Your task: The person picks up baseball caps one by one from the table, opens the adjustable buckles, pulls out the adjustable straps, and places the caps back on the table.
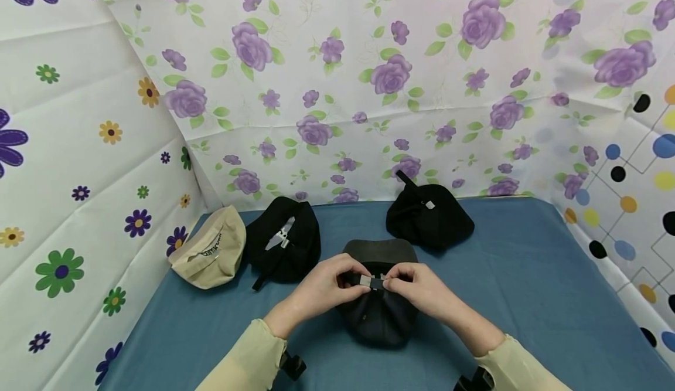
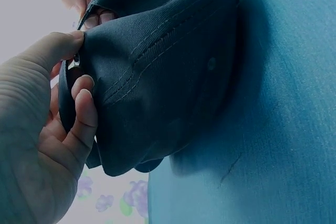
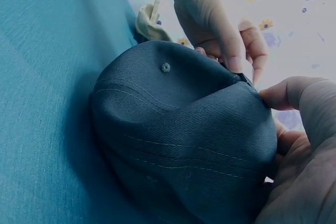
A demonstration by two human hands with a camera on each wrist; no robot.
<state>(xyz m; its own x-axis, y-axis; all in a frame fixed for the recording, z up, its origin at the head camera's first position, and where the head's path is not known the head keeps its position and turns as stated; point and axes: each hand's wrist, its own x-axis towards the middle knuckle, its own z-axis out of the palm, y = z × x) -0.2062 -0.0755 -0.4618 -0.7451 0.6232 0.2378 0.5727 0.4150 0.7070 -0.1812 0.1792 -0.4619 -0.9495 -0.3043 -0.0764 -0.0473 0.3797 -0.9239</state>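
left hand pinches strap | right hand likewise | dark cap: wide blue cloth between it and right edge

The cap is dark grey and stitched, with small eyelets. It rests on the blue cloth, brim on the far side, crown nearer, its strap with silvery clasp pinched.
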